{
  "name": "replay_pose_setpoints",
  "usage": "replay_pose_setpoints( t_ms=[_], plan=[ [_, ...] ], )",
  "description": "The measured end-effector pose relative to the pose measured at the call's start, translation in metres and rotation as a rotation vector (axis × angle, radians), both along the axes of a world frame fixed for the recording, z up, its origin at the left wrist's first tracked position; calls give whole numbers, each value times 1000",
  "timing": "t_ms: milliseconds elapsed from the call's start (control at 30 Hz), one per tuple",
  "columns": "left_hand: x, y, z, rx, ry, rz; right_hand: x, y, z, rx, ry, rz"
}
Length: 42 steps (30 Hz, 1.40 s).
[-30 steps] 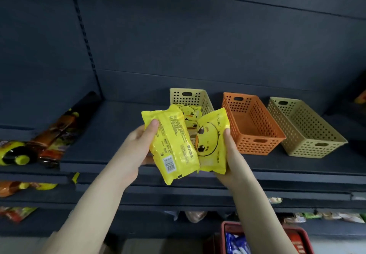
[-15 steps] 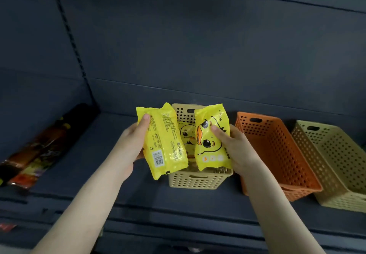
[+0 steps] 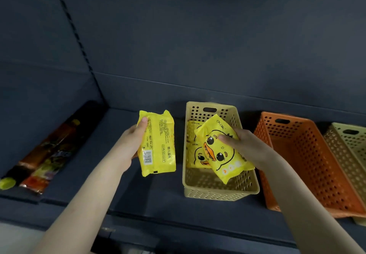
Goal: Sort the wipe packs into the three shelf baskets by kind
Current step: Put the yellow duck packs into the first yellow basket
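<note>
Three baskets stand in a row on the dark shelf: a beige basket (image 3: 219,191) in the middle, an orange basket (image 3: 309,166) to its right, and another beige basket (image 3: 348,150) at the far right. My left hand (image 3: 130,144) grips a yellow wipe pack (image 3: 158,144) with its barcode side up, left of the middle beige basket. My right hand (image 3: 243,144) holds a yellow duck-face wipe pack (image 3: 221,154) tilted inside that basket. It lies over two more yellow duck packs (image 3: 195,148) in there.
Dark orange and yellow packaged goods (image 3: 45,154) lie along the shelf's left end. The shelf back wall (image 3: 198,55) rises behind the baskets. The orange basket looks bare inside.
My right hand has lowered its duck pack down into the middle beige basket. My left hand and its pack have shifted a little left, apart from the basket. The view has moved closer.
</note>
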State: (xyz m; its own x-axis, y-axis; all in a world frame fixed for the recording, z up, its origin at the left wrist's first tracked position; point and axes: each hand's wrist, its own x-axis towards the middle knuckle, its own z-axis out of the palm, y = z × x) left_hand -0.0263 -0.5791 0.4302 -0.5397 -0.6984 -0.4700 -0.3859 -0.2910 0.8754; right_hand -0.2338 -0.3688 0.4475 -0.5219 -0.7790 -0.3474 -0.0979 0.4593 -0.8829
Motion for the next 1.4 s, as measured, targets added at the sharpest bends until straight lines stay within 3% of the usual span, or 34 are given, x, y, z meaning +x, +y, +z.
replay_pose_setpoints(
  t_ms=[233,400,567,700,867,1000,1200,1400],
  plan=[
    [-15,-9,-2,-5,-9,-54,-7,-8,-1,210,244,251],
    [-28,-16,4,-23,-1,-143,-14,-25,-12,480,347,603],
    [-34,-21,3,-28,-26,-185,-9,-37,-41,531,327,721],
    [-34,-21,-1,8,-23,-193,-13,-34,-47,474,220,624],
    [-37,-20,0,15,3,-151,-11,-34,-58,454,266,586],
    [-40,-17,5,6,22,-98,-9,-29,-61,327,439,455],
    [-44,-6,19,32,102,-15,-8,-30,-47,244,372,353],
    [-54,19,30,119,280,-33,3,-28,-4,-105,-150,7]
  ],
)
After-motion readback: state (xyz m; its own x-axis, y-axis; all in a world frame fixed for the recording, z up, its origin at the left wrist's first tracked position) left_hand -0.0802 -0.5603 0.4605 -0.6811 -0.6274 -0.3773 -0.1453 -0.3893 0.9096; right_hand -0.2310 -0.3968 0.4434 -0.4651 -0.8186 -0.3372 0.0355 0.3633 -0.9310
